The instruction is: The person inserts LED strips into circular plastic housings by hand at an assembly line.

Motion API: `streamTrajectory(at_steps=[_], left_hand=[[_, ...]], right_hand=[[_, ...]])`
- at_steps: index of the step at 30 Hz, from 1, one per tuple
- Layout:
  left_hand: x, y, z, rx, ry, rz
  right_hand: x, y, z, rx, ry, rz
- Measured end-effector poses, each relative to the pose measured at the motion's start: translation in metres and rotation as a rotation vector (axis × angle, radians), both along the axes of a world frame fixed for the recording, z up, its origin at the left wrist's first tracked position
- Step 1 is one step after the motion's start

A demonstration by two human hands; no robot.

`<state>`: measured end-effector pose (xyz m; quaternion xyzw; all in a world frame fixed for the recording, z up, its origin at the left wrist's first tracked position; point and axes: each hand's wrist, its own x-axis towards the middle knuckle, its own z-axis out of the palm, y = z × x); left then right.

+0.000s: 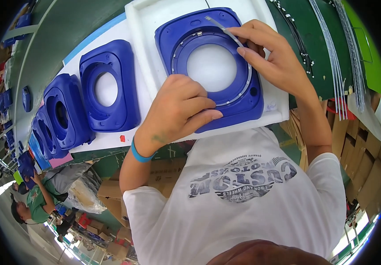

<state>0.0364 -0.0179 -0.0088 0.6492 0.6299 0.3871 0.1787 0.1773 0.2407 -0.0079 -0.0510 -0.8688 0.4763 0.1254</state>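
1. Far left of left hand: row of blue ring-holed housings (77, 119), standing on edge; nearest one (126, 108) has no strip visible in its ring.
2. Just left of left hand, near the wristband (142, 152): small red scrap (122, 138).
3. Under and between both hands: blue housing (243, 110), lying in white foam tray (142, 44); this is the workpiece.
4. LED-style strip (221, 26) runs around its ring, from above left hand, down behind it, then up to right hand. Looks mostly laid, by my judgement; left over is the free end, angled up past right fingertips, off the ring. Part under left hand hidden.
5. Left hand (179, 108): palm down on lower-left ring, fingers curled, thumb and index pointing right along the bottom arc. Pressing or pinching, cannot tell.
6. Right hand (272, 55): comes in from the right, wrist bent toward left hand; thumb and index pinch the strip near its free end, other fingers curled.
7. Right of right hand: black cables (296, 37), then long pale strips (331, 53) overhanging the green table (312, 35).
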Motion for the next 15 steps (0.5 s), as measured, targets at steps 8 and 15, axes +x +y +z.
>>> streamTrajectory(at_steps=[8,15], left_hand=[[-0.005,0.013,0.006,0.012,0.119,0.039],[-0.036,0.070,-0.013,0.302,0.500,0.305]], right_hand=[[0.001,-0.008,-0.008,0.184,0.026,-0.040],[0.004,-0.020,-0.014,0.248,0.078,-0.118]])
